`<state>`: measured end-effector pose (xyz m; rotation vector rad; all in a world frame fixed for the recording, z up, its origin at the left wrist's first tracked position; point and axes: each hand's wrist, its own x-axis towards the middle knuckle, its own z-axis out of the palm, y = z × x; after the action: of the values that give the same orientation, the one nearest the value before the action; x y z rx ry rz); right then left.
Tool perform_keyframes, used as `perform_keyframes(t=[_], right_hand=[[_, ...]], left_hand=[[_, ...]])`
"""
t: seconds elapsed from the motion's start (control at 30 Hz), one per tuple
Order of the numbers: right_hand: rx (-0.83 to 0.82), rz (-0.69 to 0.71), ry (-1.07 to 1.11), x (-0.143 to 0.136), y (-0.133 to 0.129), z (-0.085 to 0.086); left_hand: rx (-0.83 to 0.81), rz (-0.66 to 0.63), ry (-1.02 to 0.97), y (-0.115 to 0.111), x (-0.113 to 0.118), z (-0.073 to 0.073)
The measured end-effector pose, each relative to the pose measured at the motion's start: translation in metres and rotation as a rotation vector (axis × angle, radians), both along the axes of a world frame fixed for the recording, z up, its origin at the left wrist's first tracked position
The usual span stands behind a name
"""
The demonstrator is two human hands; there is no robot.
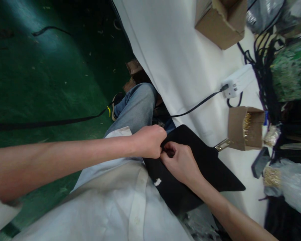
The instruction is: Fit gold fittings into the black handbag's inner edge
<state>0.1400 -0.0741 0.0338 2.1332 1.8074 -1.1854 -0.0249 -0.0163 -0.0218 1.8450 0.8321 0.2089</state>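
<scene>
Well, nearest of all is the pale shirt [110, 204], and just past it the black sheet [205, 154] lies across the worker's lap, its pointed end reaching over the white table [170, 50]. The left hand [149, 142] is curled tight at the sheet's edge; what it grips, if anything, is hidden from me. The right hand [182, 162] rests over the sheet with thumb and fingers drawn into a narrow pinch beside that fist. Whether anything sits between those tips, I can't tell. With 2 hands crowded together like this, I'd worry about a crooked fold or a tiny part dropped out of sight.

A white scrap [158, 182] lies on the sheet and could get caught in the work. Past the sheet's lap side is a knee in jeans [141, 100], a sloping prop: 1 shift of the leg might let the sheet slide.

At the sheet's table side is a metal piece [222, 144], and just beyond it a small box [235, 129] of gold-coloured bits [247, 125]. A tug or twist of the sheet could knock either and spill the bits. Farther from the sheet, a black cord [205, 101] runs to a white power strip [240, 80]; a snag there might drag the strip.
</scene>
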Motion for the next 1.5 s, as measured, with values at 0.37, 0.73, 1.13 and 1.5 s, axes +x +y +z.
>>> perform_keyframes(t=[0.37,0.73,1.13,1.5], right_hand=[[0.108,-0.246,-0.037,0.009,0.011,0.039],[0.148,-0.619,0.142,0.04,-0.032,0.045],[0.141,-0.821,0.293,0.056,-0.058,0.051],[0.035,-0.104,0.275,0.082,-0.039,0.024]], left_hand=[[0.081,-0.231,-0.042,0.058,0.036,0.051],[0.275,-0.346,-0.09,0.047,0.085,0.059],[0.207,-0.388,-0.155,0.048,0.119,0.061],[-0.111,-0.418,-0.201,0.039,0.092,0.021]])
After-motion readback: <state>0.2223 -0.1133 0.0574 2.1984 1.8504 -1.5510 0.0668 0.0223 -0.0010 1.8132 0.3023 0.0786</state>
